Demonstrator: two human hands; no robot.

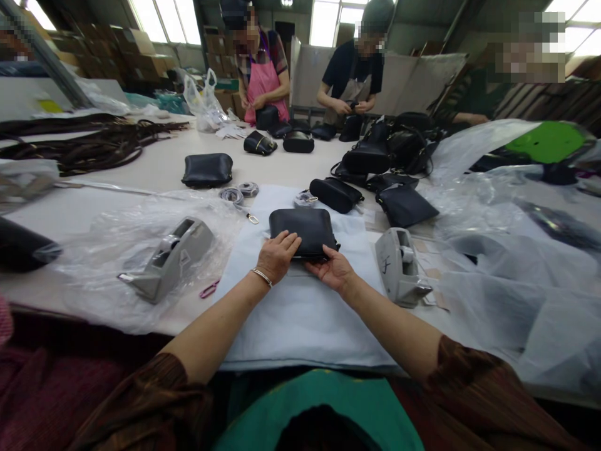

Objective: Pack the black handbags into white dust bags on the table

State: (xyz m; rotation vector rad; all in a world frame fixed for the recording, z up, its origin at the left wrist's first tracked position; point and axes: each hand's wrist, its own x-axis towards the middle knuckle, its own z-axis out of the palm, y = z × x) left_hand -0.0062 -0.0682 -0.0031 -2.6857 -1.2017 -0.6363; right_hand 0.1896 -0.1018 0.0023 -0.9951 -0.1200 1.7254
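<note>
A small black leather bag is held over a white cloth in front of me. My left hand, with a bracelet at the wrist, grips its lower left side, fingers laid over the face. At the lower right corner my right hand holds the bag, thumb on the front and fingers under the edge. Just behind it lie another black bag and a coiled grey strap. More coiled straps with a gold clasp lie to the left.
Grey tape dispensers stand on the left and right. Pink-handled scissors lie by plastic film. Black bags are heaped at the back right. Brown straps lie far left. Co-workers stand across the table.
</note>
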